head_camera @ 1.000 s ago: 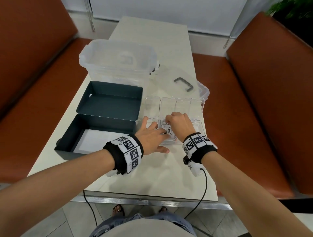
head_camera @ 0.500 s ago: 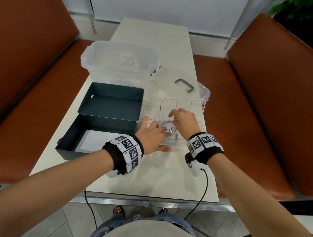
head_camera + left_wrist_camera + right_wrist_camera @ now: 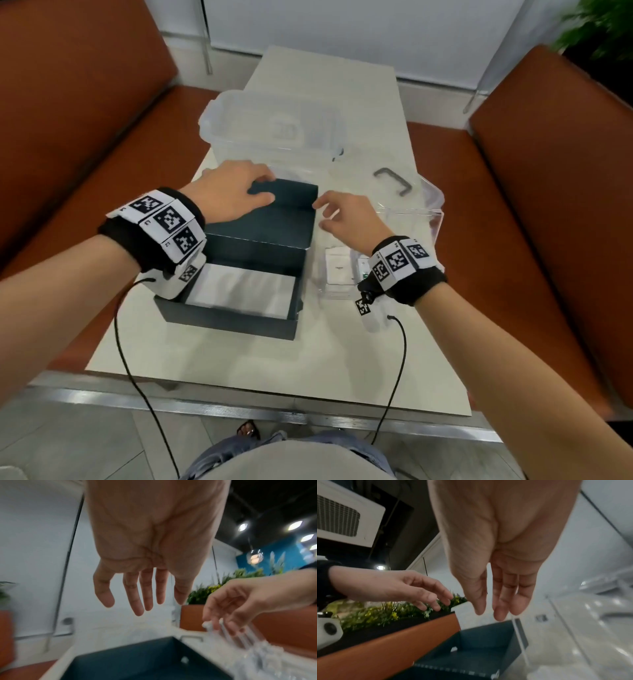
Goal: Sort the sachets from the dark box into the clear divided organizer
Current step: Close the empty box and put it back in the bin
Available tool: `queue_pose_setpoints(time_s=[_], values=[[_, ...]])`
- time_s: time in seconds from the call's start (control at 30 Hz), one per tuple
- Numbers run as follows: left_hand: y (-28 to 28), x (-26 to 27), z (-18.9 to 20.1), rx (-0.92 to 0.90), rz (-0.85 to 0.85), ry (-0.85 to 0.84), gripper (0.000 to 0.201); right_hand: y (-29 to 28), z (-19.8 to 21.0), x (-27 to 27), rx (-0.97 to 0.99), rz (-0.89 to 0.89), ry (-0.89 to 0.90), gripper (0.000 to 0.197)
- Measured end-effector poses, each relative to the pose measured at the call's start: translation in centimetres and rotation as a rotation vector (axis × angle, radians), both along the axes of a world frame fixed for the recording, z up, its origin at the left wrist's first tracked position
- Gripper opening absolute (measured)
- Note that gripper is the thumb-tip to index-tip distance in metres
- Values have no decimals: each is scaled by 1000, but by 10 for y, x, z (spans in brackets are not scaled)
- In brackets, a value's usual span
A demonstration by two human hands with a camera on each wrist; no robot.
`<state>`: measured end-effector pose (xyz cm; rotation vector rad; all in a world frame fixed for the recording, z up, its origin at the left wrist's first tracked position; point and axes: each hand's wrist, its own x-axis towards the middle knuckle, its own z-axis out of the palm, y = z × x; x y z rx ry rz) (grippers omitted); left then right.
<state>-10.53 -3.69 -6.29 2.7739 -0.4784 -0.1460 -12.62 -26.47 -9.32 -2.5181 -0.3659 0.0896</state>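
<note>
In the middle of the head view, my left hand (image 3: 228, 194) reaches over the raised lid (image 3: 278, 215) of the dark box (image 3: 239, 310). From above, its fingers seem to lie over the lid's far left corner, with the thumb on the lid's face. The left wrist view, though, shows those fingers (image 3: 137, 595) straight, loosely spread and holding nothing, with the lid below them, so I cannot tell whether they actually touch it.

My right hand (image 3: 346, 216) hangs just right of the lid's right edge, fingers relaxed and slightly bent, with nothing held. It sits above the clear organizer (image 3: 433, 219), which lies at centre right of the frame, just beside the box. Sachets (image 3: 337, 269) show in the organizer's near compartments, below my right wrist and well short of my fingertips.

The box stands open at centre left, with a white lining (image 3: 239, 291) in its bottom. I can make out no sachets there.
</note>
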Motion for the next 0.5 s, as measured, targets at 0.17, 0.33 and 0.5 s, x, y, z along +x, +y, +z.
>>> queue_pose_setpoints(time_s=[0.17,0.33,0.5], values=[[72,10,-34,94,166,61,46,37,-33,11,-144,-52,203,52],[110,12,-66,61,292,163,58,55,-43,16,-189,-220,185,42],[115,11,-89,-38,321,285,59,65,-51,11,-158,-343,270,37]])
